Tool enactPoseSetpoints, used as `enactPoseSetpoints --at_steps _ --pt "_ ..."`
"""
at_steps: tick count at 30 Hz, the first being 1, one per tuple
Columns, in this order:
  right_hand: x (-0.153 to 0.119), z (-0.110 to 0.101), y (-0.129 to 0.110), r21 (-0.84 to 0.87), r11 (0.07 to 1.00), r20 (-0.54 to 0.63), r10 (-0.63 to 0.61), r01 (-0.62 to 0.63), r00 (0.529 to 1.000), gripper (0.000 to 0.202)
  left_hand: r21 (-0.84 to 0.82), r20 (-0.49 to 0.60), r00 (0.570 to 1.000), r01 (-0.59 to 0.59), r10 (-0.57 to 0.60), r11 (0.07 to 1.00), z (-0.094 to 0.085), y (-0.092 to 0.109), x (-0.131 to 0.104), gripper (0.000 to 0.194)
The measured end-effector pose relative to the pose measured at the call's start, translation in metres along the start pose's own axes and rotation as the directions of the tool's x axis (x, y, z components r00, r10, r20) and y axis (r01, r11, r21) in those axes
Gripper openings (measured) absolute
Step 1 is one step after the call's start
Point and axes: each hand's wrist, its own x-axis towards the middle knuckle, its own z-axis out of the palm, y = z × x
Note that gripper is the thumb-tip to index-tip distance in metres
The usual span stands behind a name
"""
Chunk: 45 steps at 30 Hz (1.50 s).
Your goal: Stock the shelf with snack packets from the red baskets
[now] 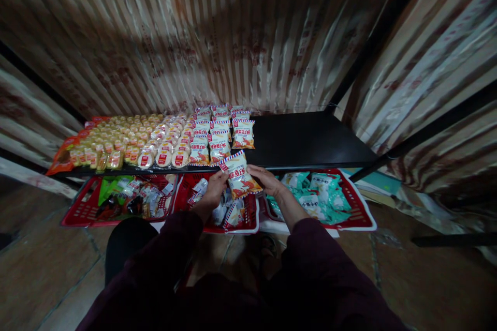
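Note:
Between my two hands I hold a white and orange snack bag (pixel 239 176) with striped edges, tilted, just in front of the shelf's front edge. My left hand (pixel 215 190) is closed on its left side, and my right hand (pixel 267 181) pinches its right side. Below is a red basket (pixel 254 220) with more striped bags inside. On the black shelf (pixel 306 139), similar snack bags (pixel 219 142) stand in rows, the right row shorter at the front. Round wrapped crackers (pixel 163 154) lie left of them.
Small wrapped yellow cakes (pixel 116 158) and orange packs (pixel 64 155) fill the shelf's left end. A red basket (pixel 77 212) of mixed packets stands below left, another (pixel 361 212) with teal bags (pixel 316 204) below right. Black posts (pixel 361 67) frame the shelf before striped sheeting (pixel 252 36).

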Motion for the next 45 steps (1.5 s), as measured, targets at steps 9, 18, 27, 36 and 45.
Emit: enactPoseSetpoints --at_steps 9,18,27,36,45 --pt "-0.005 0.001 -0.004 -0.011 0.999 0.077 0.030 -0.030 0.997 0.038 0.008 -0.059 0.998 -0.012 0.012 1.000 0.004 -0.008 -0.002 0.026" --pt "-0.011 0.005 -0.010 -0.031 0.998 0.128 0.062 -0.059 0.990 0.034 0.055 -0.236 0.972 0.024 -0.011 0.998 0.003 -0.020 -0.006 0.031" --pt "-0.015 0.007 -0.017 -0.004 0.999 0.130 0.035 -0.035 0.991 0.032 0.076 -0.259 0.965 -0.017 0.036 0.997 0.012 -0.009 -0.010 0.027" --pt "-0.020 0.006 -0.025 0.039 0.999 0.119 -0.005 0.000 0.993 0.030 0.060 -0.215 0.976 -0.027 0.039 0.998 0.023 -0.005 -0.011 0.018" --pt "-0.023 -0.002 -0.034 0.068 0.997 0.042 -0.050 0.047 0.998 0.031 0.041 -0.122 0.992 -0.013 0.018 0.999 0.033 -0.004 -0.005 0.023"
